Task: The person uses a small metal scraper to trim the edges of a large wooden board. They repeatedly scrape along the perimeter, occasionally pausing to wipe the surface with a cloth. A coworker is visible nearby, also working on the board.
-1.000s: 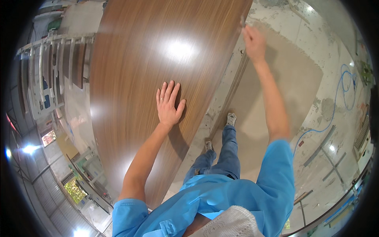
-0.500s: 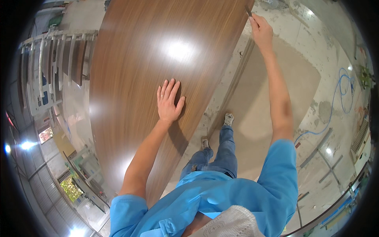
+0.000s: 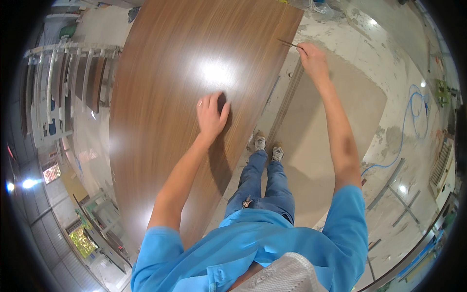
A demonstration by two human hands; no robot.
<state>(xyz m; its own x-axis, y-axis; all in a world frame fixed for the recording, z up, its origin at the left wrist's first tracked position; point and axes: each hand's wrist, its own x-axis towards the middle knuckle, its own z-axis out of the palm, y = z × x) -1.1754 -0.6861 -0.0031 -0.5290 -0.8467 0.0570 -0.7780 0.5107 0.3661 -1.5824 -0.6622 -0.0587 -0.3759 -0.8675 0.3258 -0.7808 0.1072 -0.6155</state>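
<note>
One wood-grain panel (image 3: 165,112). Two hands: one left hand (image 3: 212,117) over the panel, one right hand (image 3: 315,59) just outside its right edge. One thin dark tool (image 3: 290,44) in the right hand. One ring (image 3: 200,103) on the left hand. Two shoes (image 3: 260,142), both just beyond the right edge. One coiled blue hose (image 3: 403,131), well apart on that side, with at least three dark bars (image 3: 386,186) near it. Past the left edge, one white rack (image 3: 52,82) of several boards (image 3: 96,82), too overlapped for an exact count, and two bright windows (image 3: 82,242).
</note>
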